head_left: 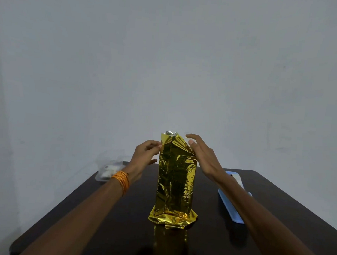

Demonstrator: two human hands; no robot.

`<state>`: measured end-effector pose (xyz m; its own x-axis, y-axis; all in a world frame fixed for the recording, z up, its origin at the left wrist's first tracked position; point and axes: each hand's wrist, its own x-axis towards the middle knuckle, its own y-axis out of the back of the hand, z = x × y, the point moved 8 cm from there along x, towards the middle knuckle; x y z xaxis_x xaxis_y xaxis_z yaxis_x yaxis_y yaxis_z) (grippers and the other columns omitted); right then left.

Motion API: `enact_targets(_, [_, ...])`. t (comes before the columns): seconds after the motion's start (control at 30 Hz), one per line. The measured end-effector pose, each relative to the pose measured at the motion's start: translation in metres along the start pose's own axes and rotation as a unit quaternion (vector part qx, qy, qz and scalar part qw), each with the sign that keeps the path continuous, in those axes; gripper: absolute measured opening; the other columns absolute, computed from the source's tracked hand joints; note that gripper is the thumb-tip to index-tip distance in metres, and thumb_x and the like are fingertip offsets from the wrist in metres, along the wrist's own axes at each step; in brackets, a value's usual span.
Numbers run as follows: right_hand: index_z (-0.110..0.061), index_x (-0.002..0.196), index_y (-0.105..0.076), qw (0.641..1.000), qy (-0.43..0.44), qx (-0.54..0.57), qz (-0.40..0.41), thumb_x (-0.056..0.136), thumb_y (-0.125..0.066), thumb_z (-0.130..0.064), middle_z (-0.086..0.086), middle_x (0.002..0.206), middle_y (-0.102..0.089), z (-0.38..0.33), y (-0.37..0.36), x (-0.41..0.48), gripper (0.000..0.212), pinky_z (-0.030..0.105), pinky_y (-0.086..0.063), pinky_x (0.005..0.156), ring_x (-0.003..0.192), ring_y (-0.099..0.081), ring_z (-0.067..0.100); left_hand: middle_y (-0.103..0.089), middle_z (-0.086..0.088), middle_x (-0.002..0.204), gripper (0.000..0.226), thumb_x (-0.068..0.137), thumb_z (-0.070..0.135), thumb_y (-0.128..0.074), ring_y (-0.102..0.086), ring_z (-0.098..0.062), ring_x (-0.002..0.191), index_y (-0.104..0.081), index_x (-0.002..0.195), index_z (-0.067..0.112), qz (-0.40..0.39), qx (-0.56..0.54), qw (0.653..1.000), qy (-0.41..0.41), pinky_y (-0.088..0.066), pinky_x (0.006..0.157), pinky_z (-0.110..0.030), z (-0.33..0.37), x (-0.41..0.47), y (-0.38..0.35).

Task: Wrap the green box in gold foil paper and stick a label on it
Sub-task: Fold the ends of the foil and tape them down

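A tall box wrapped in gold foil paper (175, 178) stands upright at the middle of the dark table (119, 232). No green shows; the box itself is hidden under the foil. Loose foil is crumpled at its base and sticks up open at the top. My left hand (145, 155) pinches the foil's upper left edge between thumb and fingers. My right hand (200, 151) lies against the upper right side of the foil with straight fingers reaching past the top.
A light blue tray (232, 201) lies on the table to the right, partly under my right forearm. A clear plastic container (110, 168) with white items sits at the table's far left corner. A plain wall is behind.
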<state>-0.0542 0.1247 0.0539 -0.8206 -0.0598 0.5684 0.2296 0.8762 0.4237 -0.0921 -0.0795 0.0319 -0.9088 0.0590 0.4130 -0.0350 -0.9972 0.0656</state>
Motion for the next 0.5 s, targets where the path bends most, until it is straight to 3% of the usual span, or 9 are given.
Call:
enact_targets(0.17, [-0.042,0.135,-0.047,1.000,-0.001,0.005,0.002,0.095,-0.027,-0.061,-0.002,0.138,-0.056,0.001,0.003,-0.001,0.049,0.037,-0.042,0.097,0.122,-0.054,0.019,-0.067,-0.005,0.107,0.021,0.100,0.019,-0.053,-0.062,-0.013,0.096,-0.067,0.113,0.011,-0.026,0.014,1.000,-0.009,-0.050,0.074,-0.025,0.009,-0.001,-0.019])
enact_targets(0.4, [-0.040,0.136,-0.046,1.000,-0.004,0.011,0.001,0.095,-0.027,-0.059,-0.001,0.137,-0.056,-0.001,0.002,0.002,0.050,0.035,-0.045,0.093,0.118,-0.058,0.021,-0.068,-0.006,0.116,0.019,0.095,0.027,-0.061,-0.062,-0.022,0.113,-0.067,0.113,0.024,-0.057,0.001,0.998,0.038,-0.053,0.087,-0.037,0.004,0.018,-0.016])
enact_targets(0.5, [-0.041,0.136,-0.047,1.000,-0.006,0.010,-0.001,0.094,-0.027,-0.060,0.000,0.138,-0.056,0.000,0.000,0.002,0.051,0.036,-0.045,0.094,0.118,-0.057,0.022,-0.067,-0.005,0.113,0.034,0.095,0.046,-0.057,-0.063,-0.023,0.109,-0.061,0.117,0.020,-0.033,-0.048,0.996,0.066,-0.052,0.085,-0.037,0.014,0.028,-0.012])
